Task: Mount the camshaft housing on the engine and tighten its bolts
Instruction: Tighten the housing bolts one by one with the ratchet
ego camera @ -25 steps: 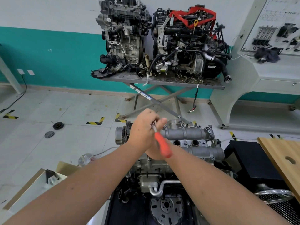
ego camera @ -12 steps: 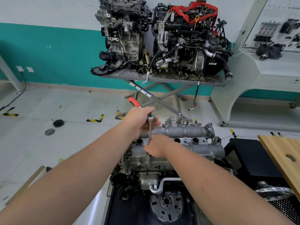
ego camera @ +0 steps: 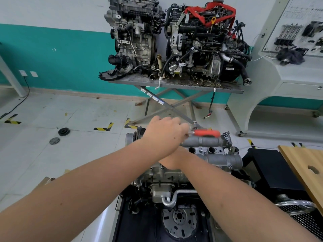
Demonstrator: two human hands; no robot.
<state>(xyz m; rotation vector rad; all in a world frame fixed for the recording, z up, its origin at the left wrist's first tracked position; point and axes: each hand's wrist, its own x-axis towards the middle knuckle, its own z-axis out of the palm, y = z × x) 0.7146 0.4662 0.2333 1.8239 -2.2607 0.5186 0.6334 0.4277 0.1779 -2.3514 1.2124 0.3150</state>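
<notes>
The grey camshaft housing (ego camera: 225,158) lies on top of the engine (ego camera: 162,177) in front of me. My left hand (ego camera: 166,134) grips the head of a ratchet above the housing's left part. The ratchet's orange handle (ego camera: 207,132) sticks out level to the right, over the housing's far tube. My right hand (ego camera: 172,159) lies on the housing directly under the left hand. Its fingers, and the ratchet's extension bar, are hidden by the left hand and wrist.
Two other engines stand on a scissor-lift table (ego camera: 174,83) by the teal wall. A white workbench (ego camera: 288,75) is at the right. A wooden board (ego camera: 305,163) and a black stand (ego camera: 272,170) flank the engine's right. Two round parts (ego camera: 63,131) lie on the floor.
The ratchet handle has swung round, from pointing towards me, to far left, to pointing right now. My left hand turned with it; my right hand has stayed at the same place on the housing.
</notes>
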